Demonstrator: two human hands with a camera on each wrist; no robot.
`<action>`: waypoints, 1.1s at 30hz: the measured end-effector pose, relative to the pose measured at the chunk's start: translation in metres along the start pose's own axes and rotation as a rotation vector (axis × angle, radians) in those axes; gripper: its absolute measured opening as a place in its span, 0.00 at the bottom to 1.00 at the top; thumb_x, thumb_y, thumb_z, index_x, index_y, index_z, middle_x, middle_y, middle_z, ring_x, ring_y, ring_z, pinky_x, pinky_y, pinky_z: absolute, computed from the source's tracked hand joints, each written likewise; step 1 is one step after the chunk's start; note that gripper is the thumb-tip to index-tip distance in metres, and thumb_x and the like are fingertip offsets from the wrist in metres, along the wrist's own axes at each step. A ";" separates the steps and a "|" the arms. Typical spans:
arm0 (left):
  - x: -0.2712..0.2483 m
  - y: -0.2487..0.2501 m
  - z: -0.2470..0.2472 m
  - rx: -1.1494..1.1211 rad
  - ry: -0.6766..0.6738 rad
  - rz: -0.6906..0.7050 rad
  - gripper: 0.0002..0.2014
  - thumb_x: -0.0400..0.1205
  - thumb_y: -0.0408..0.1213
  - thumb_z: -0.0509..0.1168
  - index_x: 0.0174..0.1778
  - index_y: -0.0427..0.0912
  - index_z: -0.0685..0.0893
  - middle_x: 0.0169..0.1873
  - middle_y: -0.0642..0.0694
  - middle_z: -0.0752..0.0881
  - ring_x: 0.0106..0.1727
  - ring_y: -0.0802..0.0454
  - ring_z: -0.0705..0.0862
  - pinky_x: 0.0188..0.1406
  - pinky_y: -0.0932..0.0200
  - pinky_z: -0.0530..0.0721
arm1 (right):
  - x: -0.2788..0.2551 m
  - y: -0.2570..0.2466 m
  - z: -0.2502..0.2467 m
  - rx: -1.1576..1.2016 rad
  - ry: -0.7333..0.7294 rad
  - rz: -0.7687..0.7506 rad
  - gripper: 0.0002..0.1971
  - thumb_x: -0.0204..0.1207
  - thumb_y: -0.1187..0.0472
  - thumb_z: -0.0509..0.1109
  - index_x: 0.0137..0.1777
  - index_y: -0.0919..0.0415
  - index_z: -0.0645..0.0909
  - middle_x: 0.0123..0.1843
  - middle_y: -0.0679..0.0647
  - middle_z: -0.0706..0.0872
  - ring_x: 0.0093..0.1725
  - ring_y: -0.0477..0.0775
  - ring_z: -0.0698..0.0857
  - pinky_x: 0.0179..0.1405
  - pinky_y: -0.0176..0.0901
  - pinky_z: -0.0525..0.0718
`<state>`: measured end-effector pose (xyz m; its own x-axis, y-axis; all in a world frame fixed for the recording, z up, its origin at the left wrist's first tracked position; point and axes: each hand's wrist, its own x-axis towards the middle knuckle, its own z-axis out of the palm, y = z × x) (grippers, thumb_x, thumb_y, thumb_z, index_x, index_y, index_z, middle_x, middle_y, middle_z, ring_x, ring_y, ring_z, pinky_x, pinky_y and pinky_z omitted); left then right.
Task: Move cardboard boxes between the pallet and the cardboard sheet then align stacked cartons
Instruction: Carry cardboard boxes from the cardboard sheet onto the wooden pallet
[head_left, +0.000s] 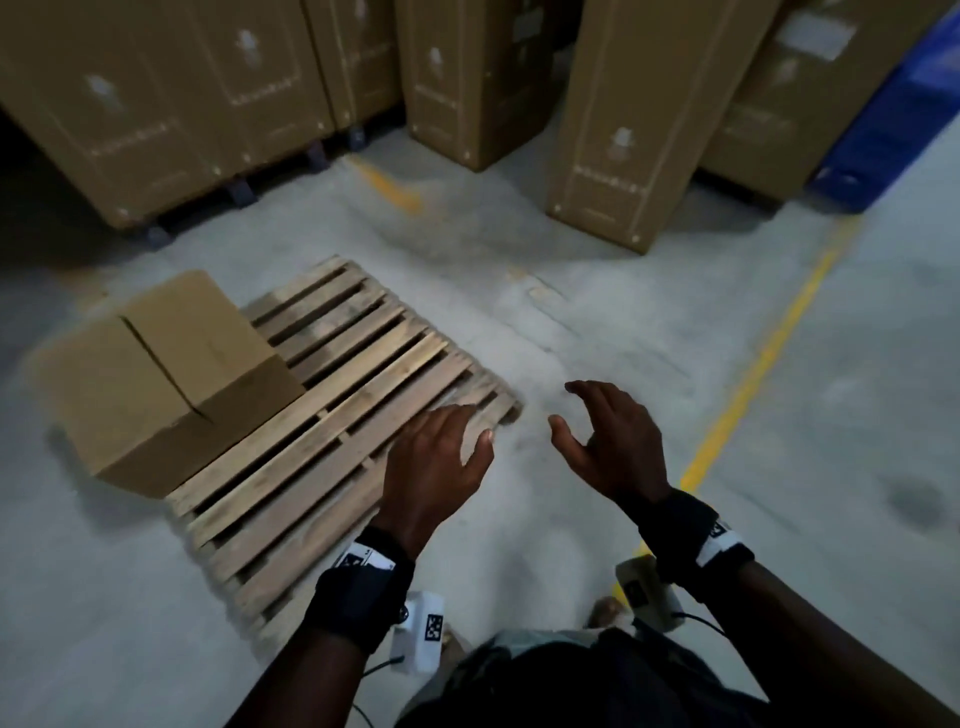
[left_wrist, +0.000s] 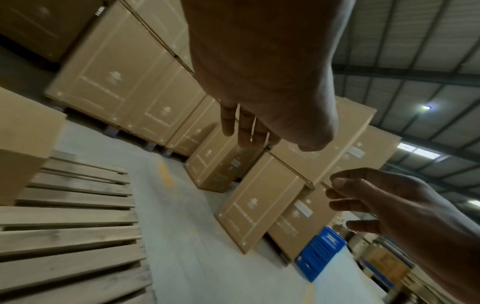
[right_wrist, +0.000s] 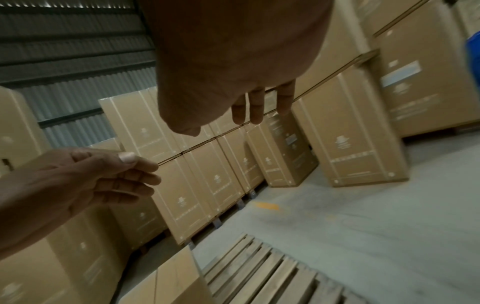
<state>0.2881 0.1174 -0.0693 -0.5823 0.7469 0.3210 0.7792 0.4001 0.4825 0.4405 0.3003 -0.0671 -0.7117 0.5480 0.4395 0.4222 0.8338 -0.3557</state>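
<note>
Head view shows both hands empty with fingers loosely spread, the left hand nearer than the right hand to the plain brown cardboard box, which sits leftward on the slatted wooden pallet's far-left corner.

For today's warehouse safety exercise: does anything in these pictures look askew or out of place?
Yes. The brown cardboard box sits at the far left corner of the slatted wooden pallet, apparently overhanging its left edge. Behind, one tall brown carton leans out of line with its neighbours. Both the left hand and right hand are empty.
</note>
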 end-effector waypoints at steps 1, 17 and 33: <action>0.004 0.015 0.007 -0.002 -0.009 0.026 0.20 0.83 0.51 0.63 0.61 0.41 0.88 0.54 0.45 0.91 0.54 0.45 0.88 0.54 0.52 0.84 | -0.009 0.014 -0.009 -0.011 0.000 0.017 0.21 0.76 0.46 0.73 0.64 0.57 0.86 0.57 0.53 0.89 0.53 0.60 0.88 0.45 0.51 0.83; 0.093 0.379 0.220 -0.120 -0.207 0.417 0.23 0.83 0.53 0.62 0.69 0.44 0.85 0.61 0.49 0.89 0.61 0.49 0.86 0.57 0.54 0.83 | -0.141 0.346 -0.232 -0.222 0.242 0.502 0.22 0.77 0.44 0.71 0.64 0.58 0.85 0.56 0.53 0.89 0.57 0.59 0.88 0.45 0.52 0.83; 0.264 0.674 0.461 -0.331 -0.453 0.853 0.22 0.83 0.52 0.65 0.68 0.44 0.85 0.60 0.49 0.89 0.60 0.48 0.86 0.53 0.53 0.84 | -0.137 0.633 -0.372 -0.366 0.584 1.072 0.25 0.76 0.45 0.72 0.68 0.60 0.82 0.62 0.56 0.88 0.61 0.61 0.87 0.53 0.53 0.85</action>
<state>0.7668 0.8294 -0.0352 0.3328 0.8723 0.3581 0.7499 -0.4751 0.4603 1.0138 0.7779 -0.0456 0.3931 0.8264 0.4032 0.8260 -0.1247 -0.5497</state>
